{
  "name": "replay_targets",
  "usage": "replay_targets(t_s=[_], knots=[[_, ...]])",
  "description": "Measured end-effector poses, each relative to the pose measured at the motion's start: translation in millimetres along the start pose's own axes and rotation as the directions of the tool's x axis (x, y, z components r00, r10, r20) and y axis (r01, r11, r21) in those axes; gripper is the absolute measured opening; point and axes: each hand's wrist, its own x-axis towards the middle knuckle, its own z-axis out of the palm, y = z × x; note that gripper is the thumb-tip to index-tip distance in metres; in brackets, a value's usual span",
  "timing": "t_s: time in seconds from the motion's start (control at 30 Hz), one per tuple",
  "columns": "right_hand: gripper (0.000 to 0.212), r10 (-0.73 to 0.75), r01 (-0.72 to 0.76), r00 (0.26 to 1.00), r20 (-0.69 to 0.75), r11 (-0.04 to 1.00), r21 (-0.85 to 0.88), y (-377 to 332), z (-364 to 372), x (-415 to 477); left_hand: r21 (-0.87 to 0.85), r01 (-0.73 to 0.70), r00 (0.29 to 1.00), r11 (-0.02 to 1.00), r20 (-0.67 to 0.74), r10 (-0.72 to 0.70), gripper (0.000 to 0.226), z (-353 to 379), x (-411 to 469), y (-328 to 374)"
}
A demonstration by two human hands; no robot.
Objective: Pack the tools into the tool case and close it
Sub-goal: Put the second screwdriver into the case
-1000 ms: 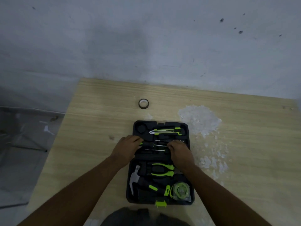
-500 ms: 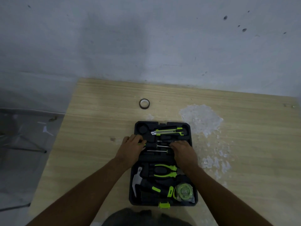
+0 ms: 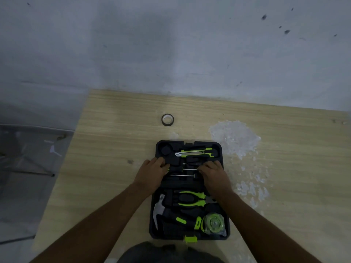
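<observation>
- Left hand (image 3: pixel 152 172) lies palm down on the left edge of the tool case (image 3: pixel 190 189), at the middle row; fingers curled over the handle ends of the screwdrivers (image 3: pixel 187 172). Whether it is pressing or gripping — cannot tell.
- Right hand (image 3: pixel 213 174) lies palm down on the right side of the same row, fingertips at the screwdriver tips. Grip state likewise cannot be told; the fingers hide the contact.
- Three thin metal shafts run left-right between the two hands, stacked one behind the other in their slots.
- Beyond the hands, far end of the case: utility knife (image 3: pixel 193 153), green and black, lying crosswise; a round recess at the far left corner holds nothing.
- Nearer than the hands: pliers (image 3: pixel 191 199) with green grips, lying crosswise; hammer (image 3: pixel 159 209) with its steel head at the left wall; tape measure (image 3: pixel 213 223) in the near right corner.
- Green latch (image 3: pixel 190 239) at the middle of the near edge. Case is open; no lid visible.
- Case sits flat on the wooden tabletop (image 3: pixel 106 149), near its front edge, centred before the person.
- Roll of tape (image 3: pixel 167 119) stands well apart, beyond the case.
- White crusty patch (image 3: pixel 235 136) on the tabletop — right of the case, trailing toward the near edge.
</observation>
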Motion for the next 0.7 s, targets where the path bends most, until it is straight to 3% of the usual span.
replay_targets(t_s=[0.17, 0.3, 0.4, 0.53, 0.63, 0.7], knots=[[0.02, -0.087, 0.089, 0.996, 0.037, 0.995, -0.048, -9, -1, 7, 0.02, -0.057, 0.998, 0.998, 0.002, 0.057, 0.045, -6, 2, -1], [0.02, -0.076, 0.08, 0.992, 0.097, 0.996, -0.046, -16, -3, 16, 0.044, -0.084, 0.996, 0.995, 0.038, 0.082, 0.046, -9, 6, -4], [0.014, 0.001, -0.006, 0.991, 0.134, 0.999, 0.039, -17, -9, 19, 0.016, -0.074, 0.986, 0.997, 0.148, 0.071, 0.034, -15, 9, 2], [0.014, 0.167, -0.231, 0.942, 0.29, 0.951, 0.204, -16, -21, 34, 0.05, -0.037, 0.984, 0.998, 0.175, 0.028, 0.033, -12, 14, 3], [0.015, 0.172, -0.257, 0.91, 0.378, 0.948, 0.187, -15, -28, 43, 0.075, -0.041, 0.981, 0.996, 0.195, 0.025, 0.025, -13, 19, 2], [0.016, 0.192, -0.262, 0.912, 0.362, 0.953, 0.154, -17, -29, 42, 0.066, -0.039, 0.98, 0.997, 0.199, 0.026, 0.017, -11, 22, 1]])
